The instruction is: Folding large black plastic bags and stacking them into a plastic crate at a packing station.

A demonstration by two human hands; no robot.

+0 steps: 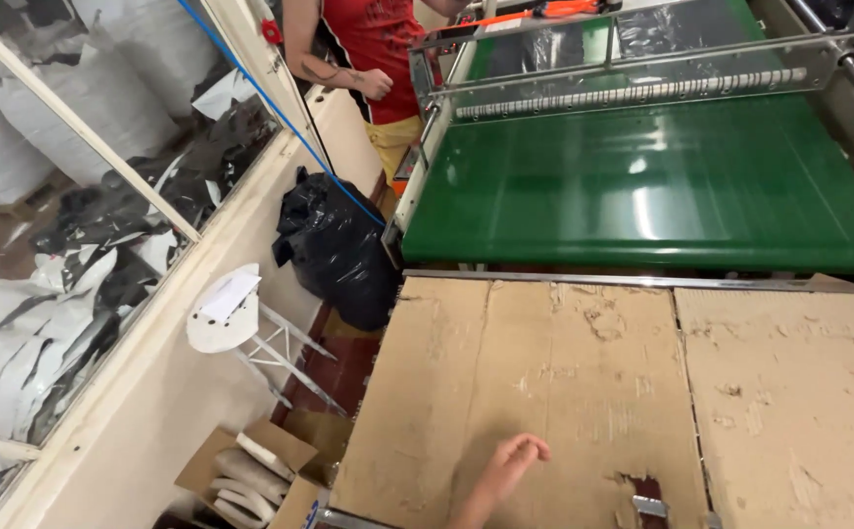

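Observation:
My left hand (510,468) reaches in from the bottom edge and lies over the worn brown cardboard sheet (544,362) that covers the table. Its fingers are loosely extended and it holds nothing. A second cardboard sheet (789,392) lies next to the first on the right. Beyond them runs a wide green conveyor belt (662,186) with a metal guard frame and a white perforated roller (633,95) at its far end. My right hand is out of the picture.
Another person in a red top and yellow shorts (378,59) stands at the belt's far left corner. A black bag (334,245), a white stool (226,313) and an open box of white rolls (245,470) line the narrow aisle beside a glazed partition (103,176).

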